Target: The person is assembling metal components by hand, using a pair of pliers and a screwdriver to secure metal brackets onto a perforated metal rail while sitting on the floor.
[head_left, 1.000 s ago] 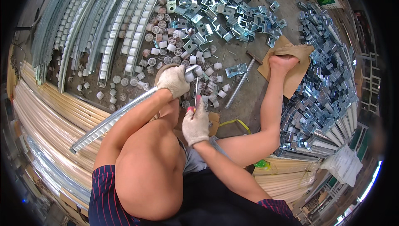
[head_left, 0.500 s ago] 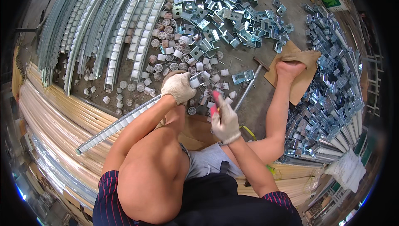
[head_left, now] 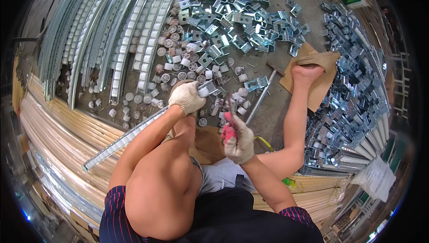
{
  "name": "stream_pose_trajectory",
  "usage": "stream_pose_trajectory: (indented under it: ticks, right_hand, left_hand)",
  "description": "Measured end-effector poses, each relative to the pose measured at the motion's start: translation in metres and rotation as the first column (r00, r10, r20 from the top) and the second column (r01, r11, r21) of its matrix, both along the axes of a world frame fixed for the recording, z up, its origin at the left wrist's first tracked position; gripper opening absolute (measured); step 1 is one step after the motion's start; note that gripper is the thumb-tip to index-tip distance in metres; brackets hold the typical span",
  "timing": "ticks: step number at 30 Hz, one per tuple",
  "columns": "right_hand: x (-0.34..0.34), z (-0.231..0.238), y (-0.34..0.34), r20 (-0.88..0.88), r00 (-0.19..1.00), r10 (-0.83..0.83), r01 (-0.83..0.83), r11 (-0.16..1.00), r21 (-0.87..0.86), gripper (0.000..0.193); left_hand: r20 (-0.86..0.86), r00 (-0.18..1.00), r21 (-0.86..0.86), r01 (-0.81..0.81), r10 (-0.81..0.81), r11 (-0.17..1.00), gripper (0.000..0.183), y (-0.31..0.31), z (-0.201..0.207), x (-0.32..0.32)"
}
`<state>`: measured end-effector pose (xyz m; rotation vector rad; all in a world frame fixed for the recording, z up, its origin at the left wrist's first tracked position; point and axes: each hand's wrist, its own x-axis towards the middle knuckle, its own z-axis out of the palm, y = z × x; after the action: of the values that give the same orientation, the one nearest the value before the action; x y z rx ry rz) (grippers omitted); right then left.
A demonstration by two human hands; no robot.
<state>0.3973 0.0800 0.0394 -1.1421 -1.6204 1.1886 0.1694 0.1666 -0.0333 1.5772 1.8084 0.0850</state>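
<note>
My left hand (head_left: 187,97), in a cream knitted glove, is closed around a roller track (head_left: 125,139), a narrow metal channel lined with white rollers. The track slants from the lower left up to its metal end (head_left: 207,88), which sticks out past my fingers. My gloved right hand (head_left: 239,141) grips pliers (head_left: 229,124) with pinkish-red handles, their dark jaws pointing up. The jaws are apart from the track end, to its right and a little nearer me; whether they pinch anything I cannot make out. Loose white rollers (head_left: 192,67) lie on the floor just beyond my hands.
Long roller tracks (head_left: 147,55) lie side by side at the far left. Metal brackets (head_left: 243,17) are heaped ahead, with more brackets (head_left: 344,95) along the right. A hammer (head_left: 263,95) rests near my bare foot, which is on cardboard (head_left: 288,80). Wrapped tubes (head_left: 62,126) lie at left.
My right hand has drawn back slightly toward me with the pliers, away from the track end. My left hand keeps its grip, and the metal end of the track shows more plainly.
</note>
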Motion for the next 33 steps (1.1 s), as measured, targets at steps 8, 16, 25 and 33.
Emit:
stream_pose_trajectory:
  ticks: [8,16,25,33]
  right_hand:
    - [0.055,-0.064,0.071,0.512,0.7,-0.497,0.565,0.825,0.029,0.033]
    - [0.133,-0.103,0.122,0.871,0.373,-0.321,0.503,0.858,0.1,0.041]
    - [0.104,-0.113,0.177,0.878,0.444,-0.176,0.392,0.92,-0.013,0.037]
    - [0.054,-0.069,0.145,0.136,0.938,-0.318,0.346,0.857,-0.381,0.014]
  left_hand:
    - [0.007,1.0,-0.038,0.016,-0.016,0.999,0.045,0.004,0.032,0.001]
    - [0.015,0.999,0.017,0.032,-0.032,0.999,0.047,0.003,0.025,0.001]
    - [0.087,0.996,-0.057,0.012,-0.007,0.998,0.054,0.004,0.029,0.0]
    - [0.099,0.992,-0.077,0.083,-0.075,0.994,0.058,-0.023,0.014,-0.001]
